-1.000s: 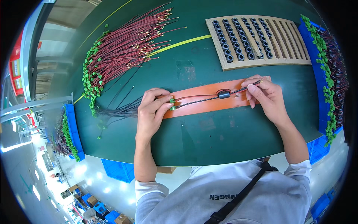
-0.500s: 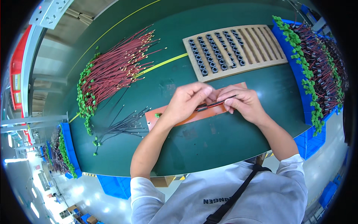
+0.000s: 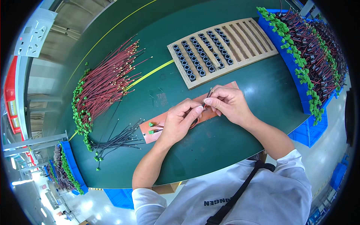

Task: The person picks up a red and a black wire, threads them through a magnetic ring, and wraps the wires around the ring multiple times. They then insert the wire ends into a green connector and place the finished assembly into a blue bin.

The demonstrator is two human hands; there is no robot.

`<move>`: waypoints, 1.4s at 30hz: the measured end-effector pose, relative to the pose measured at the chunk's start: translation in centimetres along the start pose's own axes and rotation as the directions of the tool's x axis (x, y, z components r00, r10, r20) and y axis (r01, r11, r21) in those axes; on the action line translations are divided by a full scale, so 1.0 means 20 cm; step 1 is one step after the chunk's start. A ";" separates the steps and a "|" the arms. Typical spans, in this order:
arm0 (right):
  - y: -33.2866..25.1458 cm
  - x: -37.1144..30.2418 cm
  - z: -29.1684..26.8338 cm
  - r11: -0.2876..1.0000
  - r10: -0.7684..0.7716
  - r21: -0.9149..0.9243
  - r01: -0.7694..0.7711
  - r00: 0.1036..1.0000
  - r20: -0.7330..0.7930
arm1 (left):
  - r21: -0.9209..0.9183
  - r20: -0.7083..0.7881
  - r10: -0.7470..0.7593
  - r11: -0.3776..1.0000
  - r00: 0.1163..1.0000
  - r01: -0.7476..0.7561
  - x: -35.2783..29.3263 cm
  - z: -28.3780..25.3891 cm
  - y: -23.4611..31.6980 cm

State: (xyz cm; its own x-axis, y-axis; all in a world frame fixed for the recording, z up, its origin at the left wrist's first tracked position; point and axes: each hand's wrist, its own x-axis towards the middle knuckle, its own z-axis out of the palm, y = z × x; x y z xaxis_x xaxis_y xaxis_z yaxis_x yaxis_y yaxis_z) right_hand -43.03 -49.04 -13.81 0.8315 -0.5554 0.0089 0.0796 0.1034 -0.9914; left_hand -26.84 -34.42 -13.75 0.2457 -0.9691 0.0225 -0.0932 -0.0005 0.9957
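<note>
Green bench mat [image 3: 232, 150], factory floor beyond. Head view: left hand [image 3: 180, 122] and right hand [image 3: 228, 103] both pinching thin dark wire lead [image 3: 207, 93] between fingertips, over orange pad [image 3: 157, 129]. Light, limp, slippery; likely best gripped near ends. Wooden tray [image 3: 258, 45] of black rings beyond right hand; red wire bundle [image 3: 107, 84] far left.

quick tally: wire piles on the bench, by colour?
Red wire pile: 1
Black wire pile: 1
Total loose on the table: 2
Both hands hold one more wire over the orange mat.
</note>
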 end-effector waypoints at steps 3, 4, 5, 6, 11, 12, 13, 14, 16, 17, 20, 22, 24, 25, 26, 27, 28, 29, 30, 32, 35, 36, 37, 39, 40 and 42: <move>-0.01 -0.01 -0.01 1.000 0.022 0.013 -0.022 1.000 0.015 | 0.013 -0.001 -0.036 0.999 0.999 0.036 0.00 0.01 0.02; -0.01 0.00 0.00 1.000 0.013 0.022 -0.013 1.000 0.017 | -0.019 0.012 -0.046 0.999 0.999 0.046 0.00 0.00 0.03; -0.01 0.00 0.00 0.999 0.003 0.033 -0.004 1.000 0.021 | -0.050 0.023 -0.056 0.997 0.998 0.058 0.00 0.00 0.03; -0.01 0.00 0.00 0.999 0.010 0.033 -0.011 1.000 0.020 | -0.054 0.023 -0.061 0.997 0.998 0.062 0.00 -0.01 0.03; -0.02 0.00 -0.01 1.000 0.022 0.011 -0.023 1.000 0.021 | -0.041 0.037 -0.054 0.998 0.998 0.056 0.01 -0.01 0.04; -0.03 0.00 -0.01 1.000 0.025 0.012 -0.025 0.999 0.020 | -0.042 0.038 -0.057 0.997 0.998 0.058 0.01 -0.02 0.04; -0.03 0.01 -0.02 0.999 0.045 -0.008 -0.045 0.999 0.027 | -0.034 0.050 -0.062 0.997 0.997 0.063 0.01 -0.02 0.05; -0.04 0.01 -0.02 0.998 0.065 -0.027 -0.064 0.997 0.035 | -0.025 0.060 -0.067 0.997 0.996 0.069 0.01 -0.02 0.05; -0.04 0.01 -0.02 0.997 0.058 -0.044 -0.056 0.998 0.038 | -0.024 0.065 -0.072 0.997 0.995 0.074 0.00 -0.02 0.04; -0.04 0.01 -0.02 0.997 0.049 -0.064 -0.046 0.998 0.041 | -0.023 0.070 -0.073 0.997 0.995 0.074 0.00 -0.02 0.04; -0.04 0.01 -0.02 0.997 0.037 -0.063 -0.034 0.998 0.043 | -0.074 0.054 -0.085 0.993 0.995 0.088 0.00 -0.02 0.02; -0.04 0.00 -0.01 0.997 0.048 -0.055 -0.045 0.998 0.041 | -0.065 0.053 -0.082 0.994 0.995 0.085 0.00 -0.02 0.01; -0.04 0.00 -0.02 0.997 0.059 -0.048 -0.057 0.997 0.040 | -0.057 0.051 -0.079 0.995 0.996 0.082 0.00 -0.02 0.01; -0.03 0.00 -0.02 0.997 0.056 -0.064 -0.053 0.997 0.049 | -0.060 0.052 -0.086 0.994 0.995 0.089 0.00 -0.02 0.01; -0.03 0.00 -0.02 0.996 0.054 -0.079 -0.049 0.997 0.058 | -0.063 0.053 -0.093 0.993 0.994 0.096 0.00 -0.02 0.02; -0.03 0.00 -0.02 0.996 0.054 -0.078 -0.049 0.997 0.060 | -0.062 0.052 -0.094 0.993 0.994 0.097 0.00 -0.02 0.02; -0.03 -0.01 -0.01 0.997 0.059 -0.045 -0.057 0.997 0.052 | -0.046 0.055 -0.066 0.997 0.996 0.069 0.00 -0.02 0.01; -0.03 -0.01 -0.01 0.998 0.065 -0.012 -0.064 0.997 0.043 | -0.030 0.059 -0.037 0.999 0.998 0.038 0.00 -0.02 0.01; -0.01 -0.01 0.00 0.998 0.064 -0.012 -0.064 0.997 0.043 | -0.030 0.060 -0.036 0.999 0.998 0.038 0.00 -0.02 0.00; 0.02 0.00 0.00 0.994 -0.082 -0.065 0.084 0.996 0.024 | 0.011 0.063 -0.060 0.998 0.996 0.059 0.00 -0.02 0.00; -0.05 0.00 -0.01 0.861 -0.284 -0.428 0.274 0.958 0.041 | -0.032 0.021 -0.120 0.992 0.993 0.121 0.00 -0.02 0.01; -0.04 0.00 -0.02 0.861 -0.286 -0.427 0.276 0.957 0.042 | -0.030 0.021 -0.119 0.992 0.993 0.120 0.01 -0.01 0.02; -0.02 0.00 -0.03 0.842 -0.283 -0.470 0.266 0.958 0.034 | -0.078 -0.089 -0.080 0.994 0.993 0.073 0.02 0.02 0.03; 0.00 0.00 -0.04 0.822 -0.287 -0.504 0.264 0.957 0.033 | -0.022 -0.223 0.002 1.000 0.975 -0.007 0.02 0.01 0.06; 0.00 -0.01 -0.05 0.794 -0.287 -0.544 0.271 0.956 0.057 | -0.015 -0.229 0.006 1.000 0.974 -0.009 0.00 0.00 0.06; 0.00 0.00 -0.07 0.761 -0.305 -0.577 0.296 0.949 0.084 | 0.215 -0.280 0.159 0.971 0.947 -0.099 -0.02 -0.06 0.05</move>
State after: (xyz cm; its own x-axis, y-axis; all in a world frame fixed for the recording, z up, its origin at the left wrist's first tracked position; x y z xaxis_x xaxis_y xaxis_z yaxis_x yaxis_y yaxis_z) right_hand -43.80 -50.19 -13.99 0.8107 -0.4893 0.3216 -0.0107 -0.5615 -0.8274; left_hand -25.93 -33.70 -12.71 0.4877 -0.8487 0.2046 -0.3226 0.0426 0.9456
